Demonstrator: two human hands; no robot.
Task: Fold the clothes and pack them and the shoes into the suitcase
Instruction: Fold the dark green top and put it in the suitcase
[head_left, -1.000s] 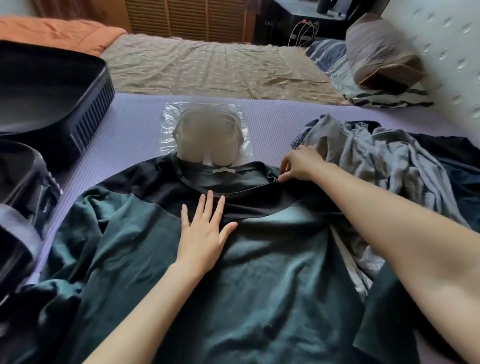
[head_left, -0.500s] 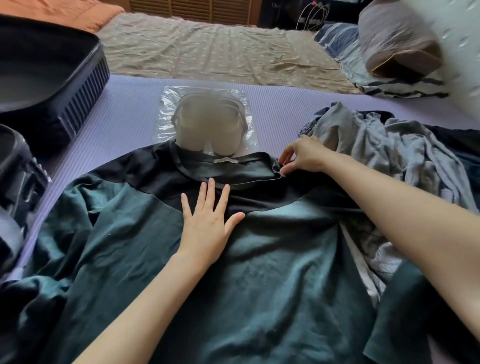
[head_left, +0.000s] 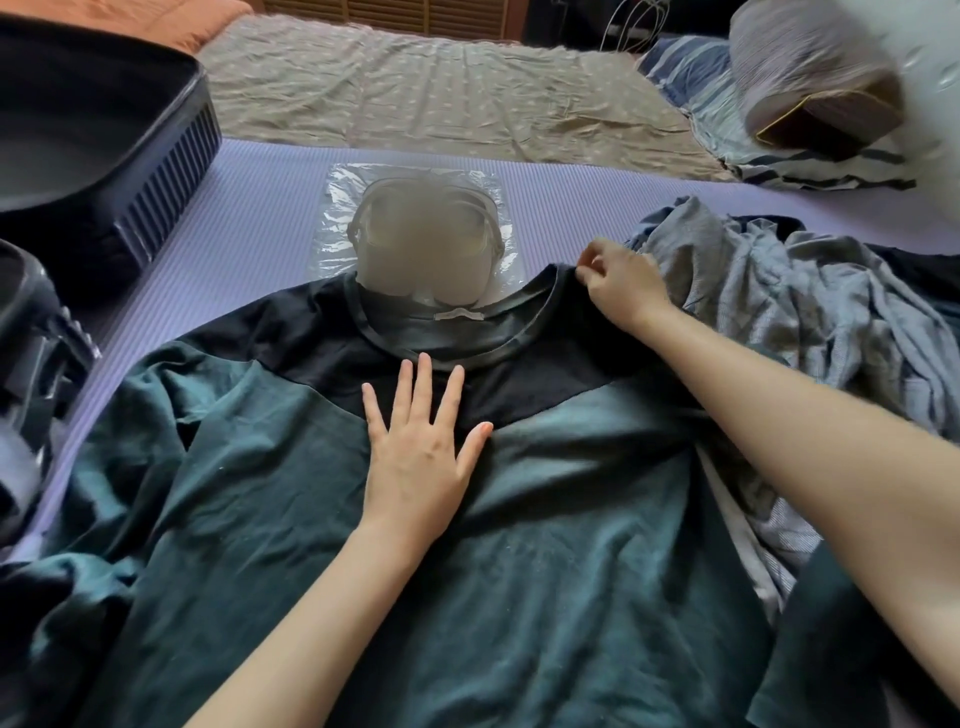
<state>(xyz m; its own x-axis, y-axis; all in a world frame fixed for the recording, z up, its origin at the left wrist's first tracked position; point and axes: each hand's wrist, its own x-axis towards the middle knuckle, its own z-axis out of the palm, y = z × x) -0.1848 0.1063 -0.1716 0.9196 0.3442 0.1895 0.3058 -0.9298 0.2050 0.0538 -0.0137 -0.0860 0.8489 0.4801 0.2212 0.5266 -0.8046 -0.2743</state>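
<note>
Green shirt (head_left: 571, 545) flattened under the splayed left hand (head_left: 415, 457), right hand (head_left: 623, 286) pinching its collar edge beside open lilac mat (head_left: 249, 218).

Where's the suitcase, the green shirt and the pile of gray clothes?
suitcase (head_left: 166, 192), head view, on its ribbed side wall.
green shirt (head_left: 571, 545), head view, on its chest.
pile of gray clothes (head_left: 779, 312), head view, on the crumpled fabric on top.

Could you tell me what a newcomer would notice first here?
A dark green T-shirt with a black yoke lies spread across the middle, the left hand flat on its chest and the right hand pinching its shoulder by the collar. Just beyond the collar lies a clear plastic bag, the open suitcase stands far left, and a heap of grey clothes is on the right.
</note>
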